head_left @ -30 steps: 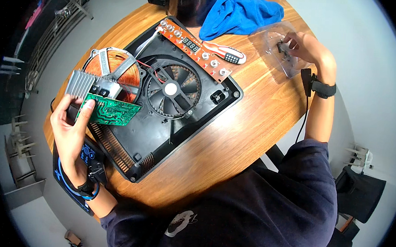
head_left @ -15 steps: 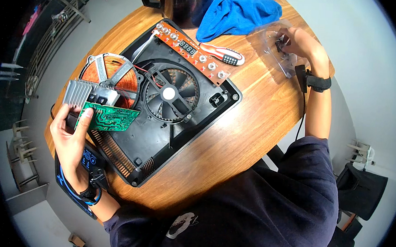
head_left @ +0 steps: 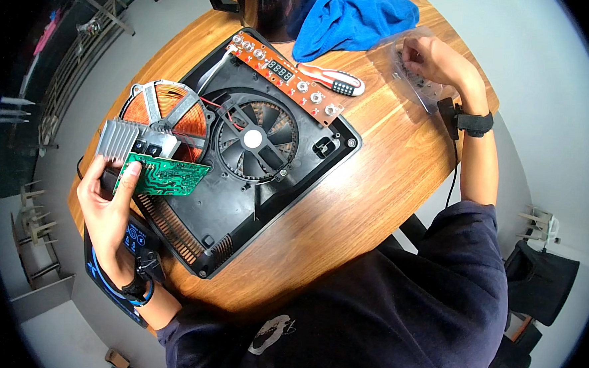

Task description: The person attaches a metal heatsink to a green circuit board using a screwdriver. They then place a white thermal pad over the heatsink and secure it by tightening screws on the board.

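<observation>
My left hand (head_left: 107, 207) grips a green circuit board (head_left: 168, 175) by its left edge, thumb on top. A finned metal heatsink (head_left: 117, 139) is joined to the board, beside a round copper coil (head_left: 179, 104). Below and right lies an open black appliance base (head_left: 233, 211) with a cooling fan (head_left: 260, 139) in it. Across its far edge rests an orange display board (head_left: 280, 76). At the far right, my right hand (head_left: 437, 61) is closed over a clear plastic bag or tray (head_left: 416, 90); what its fingers hold, if anything, is hidden.
A screwdriver (head_left: 333, 79) with a red and white handle lies beside the display board. Behind it are a blue cloth (head_left: 353, 20) and a dark shiny container (head_left: 270, 9). A black panel (head_left: 113, 274) sits under my left forearm on the round wooden table (head_left: 347, 200).
My right hand has shifted slightly left and up over the clear plastic, its fingers curling closer together. The left hand stays on the circuit board.
</observation>
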`<state>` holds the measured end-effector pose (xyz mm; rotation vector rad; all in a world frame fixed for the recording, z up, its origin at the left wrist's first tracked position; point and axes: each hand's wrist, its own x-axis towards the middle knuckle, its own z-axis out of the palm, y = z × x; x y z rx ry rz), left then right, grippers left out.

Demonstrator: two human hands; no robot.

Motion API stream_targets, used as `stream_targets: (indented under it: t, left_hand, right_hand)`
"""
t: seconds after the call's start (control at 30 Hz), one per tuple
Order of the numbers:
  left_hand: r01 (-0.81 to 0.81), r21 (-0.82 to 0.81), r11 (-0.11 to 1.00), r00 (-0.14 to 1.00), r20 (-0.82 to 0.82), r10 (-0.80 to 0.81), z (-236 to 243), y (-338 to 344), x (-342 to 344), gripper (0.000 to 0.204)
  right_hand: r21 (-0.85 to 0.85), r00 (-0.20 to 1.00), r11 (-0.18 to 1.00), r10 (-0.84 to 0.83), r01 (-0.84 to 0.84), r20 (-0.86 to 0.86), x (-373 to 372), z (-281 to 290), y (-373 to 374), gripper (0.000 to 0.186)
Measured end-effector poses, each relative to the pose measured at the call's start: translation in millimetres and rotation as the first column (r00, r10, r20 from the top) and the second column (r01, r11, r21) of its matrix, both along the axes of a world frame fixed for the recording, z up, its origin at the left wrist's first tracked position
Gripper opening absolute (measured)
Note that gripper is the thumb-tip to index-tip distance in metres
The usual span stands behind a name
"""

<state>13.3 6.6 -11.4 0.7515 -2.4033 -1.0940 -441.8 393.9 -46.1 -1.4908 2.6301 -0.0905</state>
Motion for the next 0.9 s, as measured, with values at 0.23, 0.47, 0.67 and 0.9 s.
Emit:
stream_targets:
  t: [0.23,0.47,0.67,0.9]
  left_hand:
    - [0.001,-0.025,1.000,1.000,-0.001,-0.001,-1,-3,1,0.022]
    - [-0.016,-0.024,1.000,0.999,0.040,0.017,2,-7,2,0.022]
    - [0.017,-0.016,1.000,0.999,0.029,-0.017,-1,-11,1,0.021]
    - [0.010,-0.039,0.999,1.000,0.029,-0.009,-3,-13,2,0.021]
  right_hand:
    - [0.009,1.000,1.000,-0.028,0.028,-0.008,-3,1,9,0.014]
    - [-0.159,0.999,0.987,-0.019,0.013,-0.034,-8,-1,20,0.016]
    - [0.177,0.985,0.974,-0.156,0.142,0.068,22,16,18,0.021]
    - [-0.084,0.959,0.986,0.161,-0.145,0.233,68,9,-6,0.026]
